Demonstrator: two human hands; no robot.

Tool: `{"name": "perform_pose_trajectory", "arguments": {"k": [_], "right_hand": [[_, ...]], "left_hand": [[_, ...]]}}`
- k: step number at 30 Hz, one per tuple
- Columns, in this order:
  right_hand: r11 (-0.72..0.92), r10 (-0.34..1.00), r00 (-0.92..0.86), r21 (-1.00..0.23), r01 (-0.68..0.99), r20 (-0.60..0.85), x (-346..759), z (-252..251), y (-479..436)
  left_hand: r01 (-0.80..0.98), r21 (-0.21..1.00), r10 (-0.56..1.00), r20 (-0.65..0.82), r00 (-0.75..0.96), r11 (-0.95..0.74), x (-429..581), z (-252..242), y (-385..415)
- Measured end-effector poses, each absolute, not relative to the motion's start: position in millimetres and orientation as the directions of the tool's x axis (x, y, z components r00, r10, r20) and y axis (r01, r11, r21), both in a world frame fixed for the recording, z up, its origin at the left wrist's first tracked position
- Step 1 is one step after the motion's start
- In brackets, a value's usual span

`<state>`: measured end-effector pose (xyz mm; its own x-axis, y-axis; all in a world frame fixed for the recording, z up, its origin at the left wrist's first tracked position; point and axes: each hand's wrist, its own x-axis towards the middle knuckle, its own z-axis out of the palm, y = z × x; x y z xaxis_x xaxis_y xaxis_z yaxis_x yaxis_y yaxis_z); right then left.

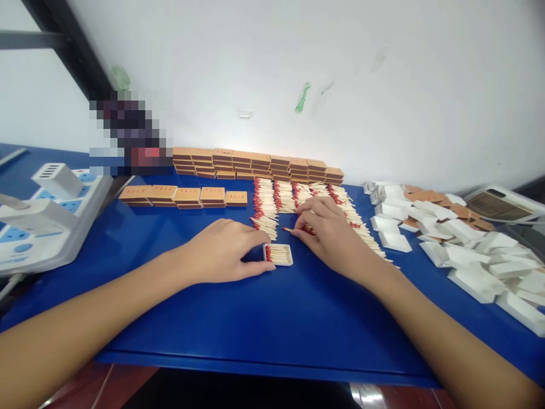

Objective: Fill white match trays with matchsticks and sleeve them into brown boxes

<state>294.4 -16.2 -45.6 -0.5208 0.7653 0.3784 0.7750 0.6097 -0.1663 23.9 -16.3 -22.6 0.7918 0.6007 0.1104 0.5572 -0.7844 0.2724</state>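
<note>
Forearms are framing the blue table [255, 335]; left hand [225, 250] is gripping the tray [279, 254], lying crosswise, while right hand [330, 233], just beyond-right of the tray, is pinching 1 match [288, 229].

A small white tray [279, 254] lies flat and open on the blue bench [255, 318], filled with matches, red heads at its left end; loose matches [266, 201] lie in rows just behind; one single match [288, 229] points leftward beside them.
</note>
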Motion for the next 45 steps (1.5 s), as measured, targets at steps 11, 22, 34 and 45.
{"name": "perform_pose_trajectory", "arguments": {"k": [11,22,34,45], "right_hand": [[0.688,0.713,-0.575,-0.237,0.686,0.401,282.2,-26.2,-36.0],[0.728,0.677,-0.633,-0.215,0.651,0.375,267.1,-36.1,-44.5],[0.720,0.684,-0.617,-0.222,0.658,0.388,265.7,-34.1,-46.5],[0.707,0.707,-0.589,-0.381,0.596,0.390,267.0,-34.1,-48.6]], "left_hand": [[0.583,0.253,0.622,0.110,0.776,-0.772,22.6,-23.9,-14.0],[0.574,0.242,0.610,0.108,0.785,-0.782,23.0,-24.2,-14.2],[0.577,0.240,0.613,0.116,0.782,-0.781,23.0,-24.3,-13.9],[0.552,0.232,0.590,0.150,0.794,-0.801,22.1,-25.3,-13.7]]}}
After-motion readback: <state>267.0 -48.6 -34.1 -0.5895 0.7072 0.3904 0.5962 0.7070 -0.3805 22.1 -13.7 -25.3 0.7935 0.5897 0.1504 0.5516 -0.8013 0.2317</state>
